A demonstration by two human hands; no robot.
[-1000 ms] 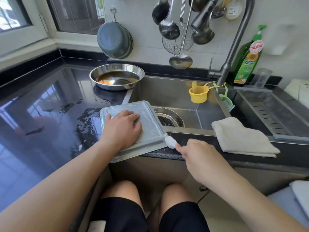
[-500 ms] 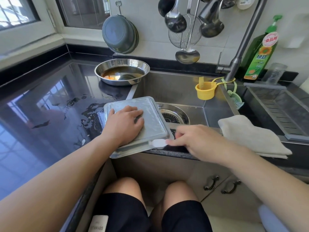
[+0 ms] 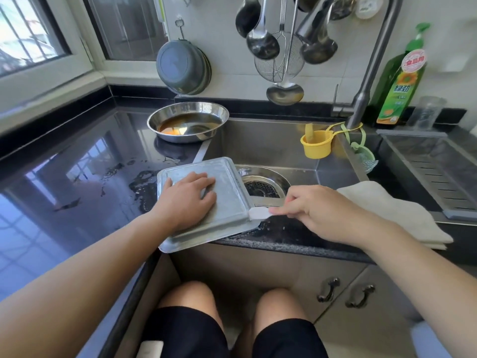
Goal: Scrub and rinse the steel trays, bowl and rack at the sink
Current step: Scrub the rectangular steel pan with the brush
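- The steel tray [image 3: 227, 202] lies upside down, bridging the near left corner of the sink [image 3: 271, 148] and the black countertop [image 3: 77, 182]. Its near edge overhangs the counter front.
- The tray's long axis runs from near left to far right, tilted a little off the counter edge.
- The left hand [image 3: 188, 202] lies flat on the tray's upturned bottom, fingers spread and pointing right, pressing it down. It is the hand on the tray, so it does the steadying.
- The right hand [image 3: 309, 208] comes in from the right and pinches a small white scrubbing tool [image 3: 259, 213] between thumb and fingertips. The tool's tip touches the tray's near right corner.
- In my judgement the scrub must travel left and far from that corner, along the rim or across the bottom toward the pinning hand.
- The steel bowl [image 3: 188, 122], holding brownish liquid, sits far left of the sink on the counter, well apart from both hands and untouched.
- A folded cloth [image 3: 387, 210] lies on the counter to the right.
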